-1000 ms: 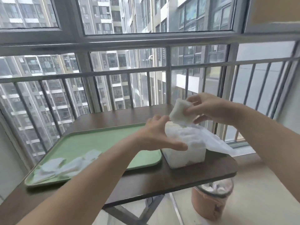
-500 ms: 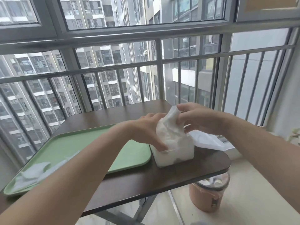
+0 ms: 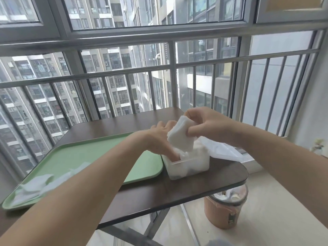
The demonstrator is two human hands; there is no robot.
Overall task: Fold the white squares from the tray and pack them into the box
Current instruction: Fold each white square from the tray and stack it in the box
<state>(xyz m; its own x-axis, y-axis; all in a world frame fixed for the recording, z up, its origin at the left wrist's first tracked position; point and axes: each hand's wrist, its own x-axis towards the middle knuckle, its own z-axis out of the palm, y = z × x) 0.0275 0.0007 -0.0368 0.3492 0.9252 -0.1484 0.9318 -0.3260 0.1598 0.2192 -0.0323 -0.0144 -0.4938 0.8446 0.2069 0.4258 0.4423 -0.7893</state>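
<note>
A folded white square [image 3: 180, 137] is held just above the open box [image 3: 188, 168], tilted, with its lower edge dipping toward the box's mouth. The right hand [image 3: 210, 125] has its grip clamped on the square's upper part, thumb on the near side and fingers curled over the top and far side. The left hand [image 3: 158, 142] reaches in from the other side beside the square. Its grip is apart: the fingers [image 3: 174, 153] stretch fairly straight down into the near left corner of the box, pressing on the white squares already packed there, and the tips are hidden among them. The box is translucent white, looks nearly full, and stands on the dark brown surface [image 3: 195, 189] near its right end. Its lid [image 3: 221, 151] lies flung open to the right, reaching past the surface's edge. Just beside the box on the left sits a green tray [image 3: 92, 157]. A few loose white squares [image 3: 39, 182] lie rumpled at the tray's near left end, partly behind the left forearm. Below the right corner of the surface, an orange-brown bin [image 3: 224, 210] with rubbish in it stands on the pale floor. Beyond the surface runs a grey metal railing [image 3: 124, 71] in front of large windows, with tall apartment blocks outside.
</note>
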